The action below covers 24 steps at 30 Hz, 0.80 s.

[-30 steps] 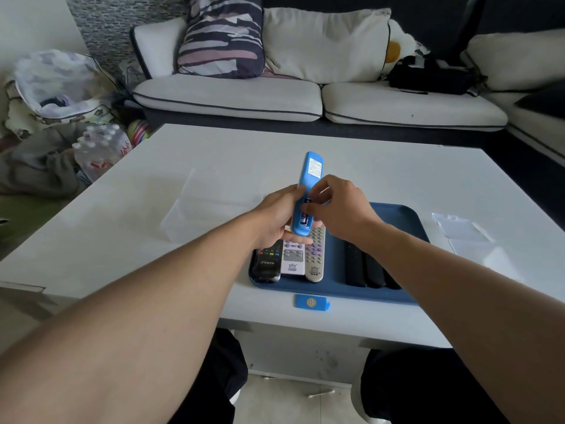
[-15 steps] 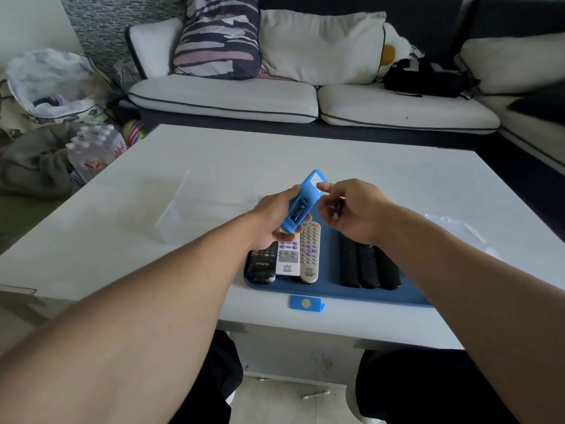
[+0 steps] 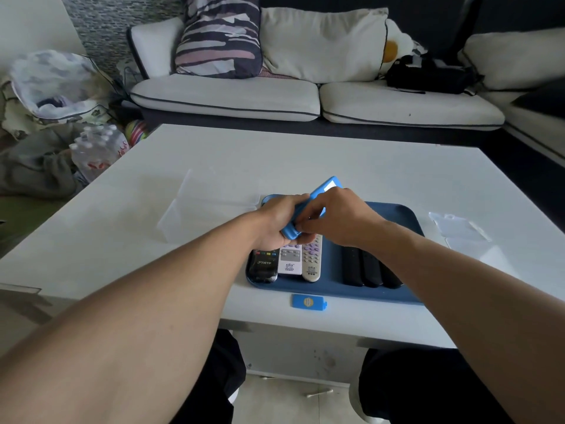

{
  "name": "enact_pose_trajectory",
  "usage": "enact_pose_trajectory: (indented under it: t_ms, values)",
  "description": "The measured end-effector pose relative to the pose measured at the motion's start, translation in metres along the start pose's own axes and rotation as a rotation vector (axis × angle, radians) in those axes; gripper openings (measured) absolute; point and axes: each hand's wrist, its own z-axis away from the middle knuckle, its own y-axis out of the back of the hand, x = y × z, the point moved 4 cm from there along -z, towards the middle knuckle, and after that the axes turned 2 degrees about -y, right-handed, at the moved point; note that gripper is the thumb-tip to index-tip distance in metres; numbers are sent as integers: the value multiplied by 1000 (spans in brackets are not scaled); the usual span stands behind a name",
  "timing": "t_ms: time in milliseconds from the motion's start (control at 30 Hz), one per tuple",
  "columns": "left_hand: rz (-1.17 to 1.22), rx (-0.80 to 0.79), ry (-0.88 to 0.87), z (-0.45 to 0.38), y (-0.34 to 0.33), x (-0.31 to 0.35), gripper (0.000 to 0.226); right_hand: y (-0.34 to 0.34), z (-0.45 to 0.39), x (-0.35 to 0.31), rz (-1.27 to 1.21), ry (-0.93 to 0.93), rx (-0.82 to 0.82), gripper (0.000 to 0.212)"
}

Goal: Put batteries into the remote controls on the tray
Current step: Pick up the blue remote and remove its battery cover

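Both hands are meeting over the far left of the dark blue plastic tray [image 3: 406, 215]: the left hand [image 3: 279, 221] is gripping the near end of the slim bright blue remote control [image 3: 321, 191], whose long axis is slanting up and away to the right, while the right hand [image 3: 339, 217] is pinching at its open back, likely seating a battery. Just nearer than the hands, off the tray's near edge, the small blue battery cover [image 3: 308, 302] is lying flat

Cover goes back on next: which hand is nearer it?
Left. The left hand is up-left of the cover; the right hand is farther, up-right.
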Motion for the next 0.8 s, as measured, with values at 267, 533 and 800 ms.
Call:
enact_pose_trajectory:
  t_ms: [267, 533, 800]
  values:
    - [73, 114, -6, -5, 7, 2, 33, 3, 2, -7, 304, 123, 125, 17]
    - [198, 194, -16, -5, 9, 10, 37, -1, 0, -15, 409, 170, 235, 25]
    - [158, 136, 18, -4, 16, 2, 37, 1, -8, -4, 221, 271, 82, 14]
